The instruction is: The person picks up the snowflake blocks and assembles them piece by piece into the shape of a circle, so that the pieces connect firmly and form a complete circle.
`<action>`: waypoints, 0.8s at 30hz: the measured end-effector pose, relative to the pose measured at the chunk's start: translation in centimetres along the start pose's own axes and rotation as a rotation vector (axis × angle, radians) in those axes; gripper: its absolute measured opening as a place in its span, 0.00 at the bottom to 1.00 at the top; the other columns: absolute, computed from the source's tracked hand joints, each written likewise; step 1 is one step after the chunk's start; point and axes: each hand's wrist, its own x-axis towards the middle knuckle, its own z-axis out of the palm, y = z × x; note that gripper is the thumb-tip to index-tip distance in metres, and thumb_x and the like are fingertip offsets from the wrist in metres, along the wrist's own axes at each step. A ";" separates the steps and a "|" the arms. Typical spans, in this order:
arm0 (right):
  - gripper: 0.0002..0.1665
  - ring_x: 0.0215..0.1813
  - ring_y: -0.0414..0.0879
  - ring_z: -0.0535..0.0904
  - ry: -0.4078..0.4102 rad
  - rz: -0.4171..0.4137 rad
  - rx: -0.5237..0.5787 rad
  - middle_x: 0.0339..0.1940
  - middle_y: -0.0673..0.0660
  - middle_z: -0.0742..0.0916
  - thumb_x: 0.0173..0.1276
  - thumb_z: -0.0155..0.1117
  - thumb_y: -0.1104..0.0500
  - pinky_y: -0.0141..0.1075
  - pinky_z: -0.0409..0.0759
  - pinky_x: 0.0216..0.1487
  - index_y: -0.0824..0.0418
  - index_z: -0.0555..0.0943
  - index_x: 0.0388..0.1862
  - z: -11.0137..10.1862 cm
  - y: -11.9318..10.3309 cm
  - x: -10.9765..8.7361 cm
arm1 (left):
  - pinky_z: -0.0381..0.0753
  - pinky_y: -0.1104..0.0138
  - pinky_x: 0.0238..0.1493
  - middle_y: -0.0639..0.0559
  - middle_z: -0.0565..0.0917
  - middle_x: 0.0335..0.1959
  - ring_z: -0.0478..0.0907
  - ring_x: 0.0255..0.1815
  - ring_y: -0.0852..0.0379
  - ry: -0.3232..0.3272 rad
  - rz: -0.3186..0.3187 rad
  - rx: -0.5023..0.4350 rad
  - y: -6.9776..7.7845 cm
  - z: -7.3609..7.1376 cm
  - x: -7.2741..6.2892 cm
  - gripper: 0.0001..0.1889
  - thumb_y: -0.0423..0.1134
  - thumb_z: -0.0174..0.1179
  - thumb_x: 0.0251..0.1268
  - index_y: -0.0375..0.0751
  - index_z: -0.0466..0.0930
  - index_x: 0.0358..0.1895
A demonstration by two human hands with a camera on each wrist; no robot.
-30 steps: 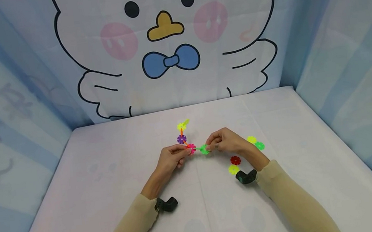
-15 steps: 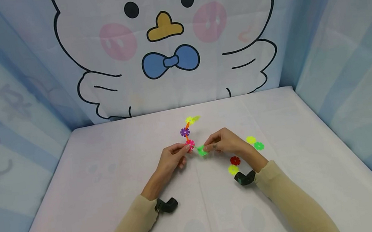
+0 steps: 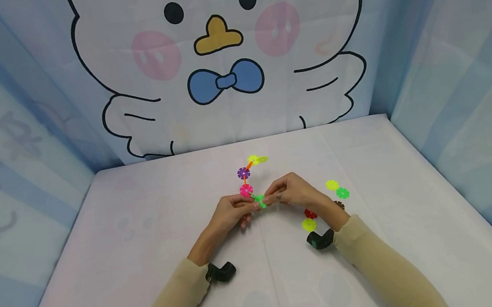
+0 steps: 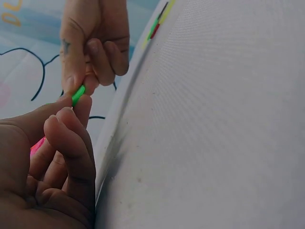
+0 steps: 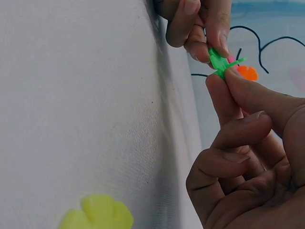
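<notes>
Joining of a green piece [image 3: 259, 201] to the near end of a linked chain: apparently the step in hand. Pinches the green piece from its left with the left hand [image 3: 230, 212] and from its right with the right hand [image 3: 291, 190]; in each grip, grasping between thumb and forefinger, neither side released. In the right wrist view, shows green parts set crosswise at the fingertips; cannot tell depth of slotting or number of discs meshed.

Just beyond the green piece, slightly to its left: a pink disc [image 3: 246, 190]. Farther beyond the green piece, in order: an orange link [image 3: 244, 180], a purple disc [image 3: 243, 173], a second orange link [image 3: 249, 165] and a yellow disc [image 3: 253, 159]. To the right of the green piece and nearer, on the worktop [image 3: 82, 286]: a red disc [image 3: 311, 213] beside a lime disc [image 3: 309, 225]. Well to the right of the green piece: a loose yellow disc [image 3: 332, 185], a loose green disc [image 3: 342, 193] and a brown disc [image 3: 339, 205], partly hidden by the right wrist.

Next, in judgement: calls for steadying with the left grip, aligning slot with slot, then pressing inward with the right.
</notes>
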 end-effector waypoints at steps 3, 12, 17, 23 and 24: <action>0.10 0.33 0.41 0.76 -0.002 -0.001 -0.008 0.35 0.52 0.95 0.68 0.79 0.55 0.32 0.73 0.37 0.61 0.93 0.42 0.1 0.0 0.0 | 0.74 0.73 0.22 0.55 0.89 0.26 0.74 0.20 0.64 0.003 -0.004 0.005 0.0 0.0 0.0 0.13 0.36 0.72 0.68 0.30 0.86 0.49; 0.10 0.33 0.43 0.80 -0.033 -0.088 -0.114 0.38 0.52 0.94 0.69 0.78 0.53 0.34 0.80 0.38 0.57 0.92 0.44 -0.5 0.1 -0.1 | 0.73 0.74 0.23 0.51 0.92 0.32 0.73 0.20 0.64 0.011 -0.016 0.019 0.0 0.0 0.0 0.14 0.37 0.72 0.69 0.30 0.86 0.50; 0.11 0.36 0.44 0.80 -0.026 -0.087 -0.217 0.40 0.51 0.92 0.71 0.76 0.50 0.35 0.80 0.39 0.54 0.91 0.45 -1.5 0.4 -0.1 | 0.73 0.74 0.22 0.53 0.92 0.30 0.72 0.19 0.65 0.024 -0.015 0.018 -0.1 0.0 0.1 0.14 0.36 0.72 0.69 0.30 0.86 0.50; 0.13 0.40 0.48 0.79 0.050 -0.036 -0.345 0.41 0.53 0.91 0.75 0.72 0.49 0.35 0.77 0.38 0.56 0.90 0.48 -4.6 1.1 -0.5 | 0.72 0.74 0.23 0.55 0.89 0.27 0.72 0.19 0.64 0.024 -0.027 0.014 -0.1 -0.1 0.0 0.14 0.36 0.72 0.69 0.31 0.86 0.51; 0.13 0.40 0.48 0.79 0.065 -0.031 -0.363 0.40 0.54 0.91 0.75 0.72 0.49 0.35 0.76 0.38 0.57 0.90 0.49 -5.2 1.4 -0.5 | 0.72 0.74 0.23 0.55 0.89 0.26 0.72 0.19 0.64 0.024 -0.028 0.015 -0.1 -0.1 0.0 0.14 0.36 0.72 0.69 0.30 0.86 0.52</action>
